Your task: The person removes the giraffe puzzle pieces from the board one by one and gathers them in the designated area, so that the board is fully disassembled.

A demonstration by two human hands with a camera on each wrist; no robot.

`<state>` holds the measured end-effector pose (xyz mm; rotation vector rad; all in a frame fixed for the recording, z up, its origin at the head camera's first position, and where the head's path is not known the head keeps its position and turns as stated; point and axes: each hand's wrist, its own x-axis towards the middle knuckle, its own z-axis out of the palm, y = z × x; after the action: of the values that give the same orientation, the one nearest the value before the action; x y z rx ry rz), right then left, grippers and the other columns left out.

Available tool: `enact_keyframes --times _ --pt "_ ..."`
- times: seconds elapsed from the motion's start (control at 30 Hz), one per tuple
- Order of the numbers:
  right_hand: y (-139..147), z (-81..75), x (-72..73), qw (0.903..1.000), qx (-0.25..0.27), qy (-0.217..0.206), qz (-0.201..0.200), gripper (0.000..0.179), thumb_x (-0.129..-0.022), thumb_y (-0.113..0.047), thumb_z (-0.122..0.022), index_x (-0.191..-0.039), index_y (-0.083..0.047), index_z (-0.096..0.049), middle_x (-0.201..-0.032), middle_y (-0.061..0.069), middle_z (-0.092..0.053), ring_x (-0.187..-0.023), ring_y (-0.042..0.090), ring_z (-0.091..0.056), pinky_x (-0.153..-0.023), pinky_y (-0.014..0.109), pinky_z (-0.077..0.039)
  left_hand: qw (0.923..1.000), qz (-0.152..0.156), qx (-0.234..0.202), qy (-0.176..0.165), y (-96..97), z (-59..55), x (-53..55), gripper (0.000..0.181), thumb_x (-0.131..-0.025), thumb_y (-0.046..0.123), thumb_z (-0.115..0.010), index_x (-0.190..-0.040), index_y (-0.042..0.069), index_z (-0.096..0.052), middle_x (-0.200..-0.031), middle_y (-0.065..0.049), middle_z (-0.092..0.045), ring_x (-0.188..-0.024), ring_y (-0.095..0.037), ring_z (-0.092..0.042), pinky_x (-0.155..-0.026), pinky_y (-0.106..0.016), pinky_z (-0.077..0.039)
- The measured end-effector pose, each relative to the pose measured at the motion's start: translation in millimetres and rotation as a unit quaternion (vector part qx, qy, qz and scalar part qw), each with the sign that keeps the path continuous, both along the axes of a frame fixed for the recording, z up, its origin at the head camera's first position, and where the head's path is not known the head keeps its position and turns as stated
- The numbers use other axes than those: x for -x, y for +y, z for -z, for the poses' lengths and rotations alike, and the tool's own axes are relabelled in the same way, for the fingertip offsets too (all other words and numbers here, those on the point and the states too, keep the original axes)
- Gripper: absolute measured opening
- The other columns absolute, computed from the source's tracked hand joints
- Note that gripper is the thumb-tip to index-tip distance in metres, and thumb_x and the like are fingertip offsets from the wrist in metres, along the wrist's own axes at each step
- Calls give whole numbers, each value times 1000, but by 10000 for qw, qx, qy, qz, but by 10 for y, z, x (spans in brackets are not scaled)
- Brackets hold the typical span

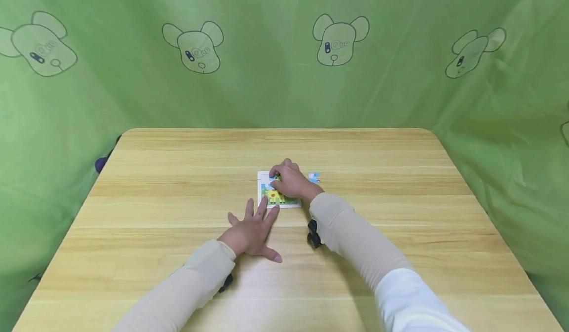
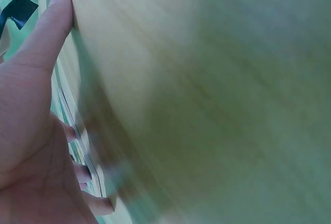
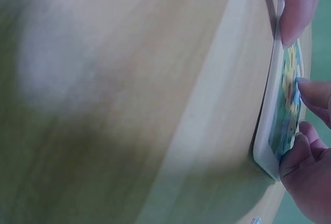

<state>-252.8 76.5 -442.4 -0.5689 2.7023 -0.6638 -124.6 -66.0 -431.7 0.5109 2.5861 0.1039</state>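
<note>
A jigsaw puzzle in a white frame (image 1: 299, 205) lies on the table, with a yellow giraffe (image 1: 276, 196) in its picture. My left hand (image 1: 251, 233) is spread low over the table, its fingers straight and their tips at the frame's near left edge. Over the puzzle's upper part, my right hand (image 1: 291, 180) bends its thumb and fingers to pinch a small puzzle piece, mostly covered by the fingers. The right wrist view shows the puzzle frame (image 3: 265, 149) edge-on, with the right hand (image 3: 310, 167) at its surface. Just right of that hand lies a loose blue-and-white puzzle piece (image 1: 314, 177).
The wooden table (image 1: 178, 184) has rounded far corners. Green curtain (image 1: 266, 95) with bear-head outlines hangs behind it and at both sides. Dark wrist devices (image 1: 313, 234) sit under the sleeves. A purple object (image 1: 101, 164) shows beyond the left table edge.
</note>
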Motion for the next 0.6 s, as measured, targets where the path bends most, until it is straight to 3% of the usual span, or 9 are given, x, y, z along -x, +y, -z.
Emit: enact_keyframes --times 0.6 --pt "-3 -34 -14 9999 -8 46 107 28 -90 -21 -62 -118 -15 -61 -116 7 -48 -105 24 -40 -91 37 -39 10000 -24 -6 -36 7 8 10 123 -61 79 -62 -153 24 -2 -158 -11 11 -142 -44 1 -91 -80 -20"
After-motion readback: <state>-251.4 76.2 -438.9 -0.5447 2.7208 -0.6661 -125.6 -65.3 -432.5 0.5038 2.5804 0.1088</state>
